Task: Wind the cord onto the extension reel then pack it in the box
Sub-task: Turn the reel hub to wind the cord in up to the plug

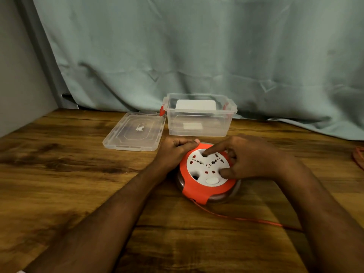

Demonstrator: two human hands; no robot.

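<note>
A round extension reel [194,189], orange with a white socket face, lies flat on the wooden table [59,174]. My left hand [173,149] grips its far left rim. My right hand [248,156] rests on the white face, with the index finger and thumb pressed into its recesses. An orange cord [236,218] runs out of the reel's near side toward the right, passing under my right forearm. More cord [358,156] shows at the right edge. A clear plastic box [199,123] with red latches stands open behind the reel.
The box's clear lid [136,131] lies flat on the table to the left of the box. A teal curtain [197,52] hangs along the table's back edge. A grey wall [17,75] borders the left side.
</note>
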